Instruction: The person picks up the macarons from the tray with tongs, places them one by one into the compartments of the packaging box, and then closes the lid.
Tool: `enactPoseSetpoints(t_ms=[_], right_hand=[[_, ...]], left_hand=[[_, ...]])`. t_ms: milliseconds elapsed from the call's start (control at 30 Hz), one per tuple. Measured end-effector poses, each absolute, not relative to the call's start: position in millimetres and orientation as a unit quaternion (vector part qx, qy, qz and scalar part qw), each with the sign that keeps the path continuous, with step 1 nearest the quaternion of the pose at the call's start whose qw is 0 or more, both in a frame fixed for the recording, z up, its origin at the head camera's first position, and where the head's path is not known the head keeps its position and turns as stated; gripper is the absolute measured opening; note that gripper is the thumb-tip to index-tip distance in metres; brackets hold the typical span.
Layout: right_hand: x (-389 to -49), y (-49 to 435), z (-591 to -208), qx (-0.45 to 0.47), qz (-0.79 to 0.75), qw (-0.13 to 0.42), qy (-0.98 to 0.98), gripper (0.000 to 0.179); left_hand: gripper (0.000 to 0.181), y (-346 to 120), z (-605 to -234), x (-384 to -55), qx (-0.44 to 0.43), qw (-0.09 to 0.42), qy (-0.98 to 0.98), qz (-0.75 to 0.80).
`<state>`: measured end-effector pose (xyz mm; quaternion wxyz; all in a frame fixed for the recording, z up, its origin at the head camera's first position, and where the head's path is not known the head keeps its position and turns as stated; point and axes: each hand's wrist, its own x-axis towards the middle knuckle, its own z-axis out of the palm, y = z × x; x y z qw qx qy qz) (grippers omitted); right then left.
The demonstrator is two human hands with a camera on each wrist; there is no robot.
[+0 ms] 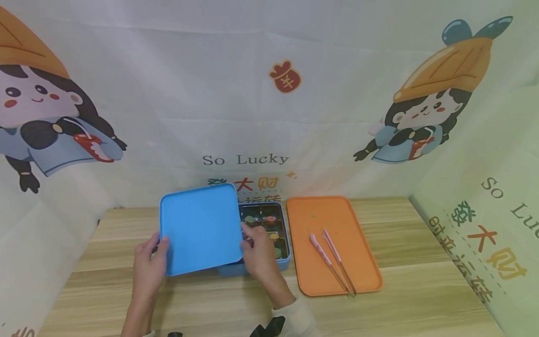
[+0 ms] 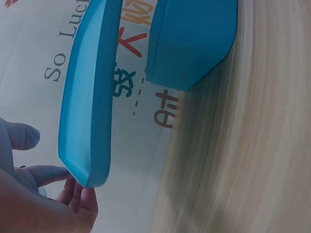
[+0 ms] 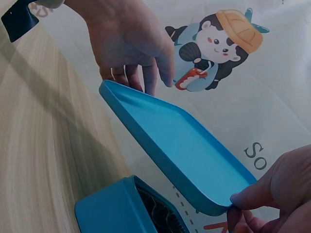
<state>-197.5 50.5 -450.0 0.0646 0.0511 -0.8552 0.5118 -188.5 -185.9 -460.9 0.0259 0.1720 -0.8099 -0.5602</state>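
A blue rectangular lid is held tilted over the left part of a blue box with a dark divided insert. My right hand pinches the lid's right edge between thumb and fingers, clearly seen in the right wrist view. At the opposite edge is my left hand. Its fingertips touch the lid's corner while the thumb stands away from it. Small green, orange and red pieces lie in the box compartments; the lid hides the left ones.
An orange tray lies right of the box, with pink-tipped metal tongs on it. The wooden table backs onto a printed cloth, which also hangs along the sides.
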Motion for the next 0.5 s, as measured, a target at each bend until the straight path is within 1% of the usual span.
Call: enactPoseSetpoints(t_ms=[200, 367, 500], right_hand=[[-198, 56, -446, 0.062, 0.482, 0.088, -0.87, 0.042], [-196, 59, -442, 0.077, 0.47, 0.076, -0.876, 0.04], [-197, 61, -442, 0.077, 0.467, 0.078, -0.877, 0.038]], left_hand=[[0.066, -188, -456, -186, 0.154, 0.043, -0.81, -0.564], [0.064, -187, -452, -185, 0.155, 0.059, -0.804, -0.572], [0.06, -185, -448, -186, 0.152, 0.084, -0.8, -0.574]])
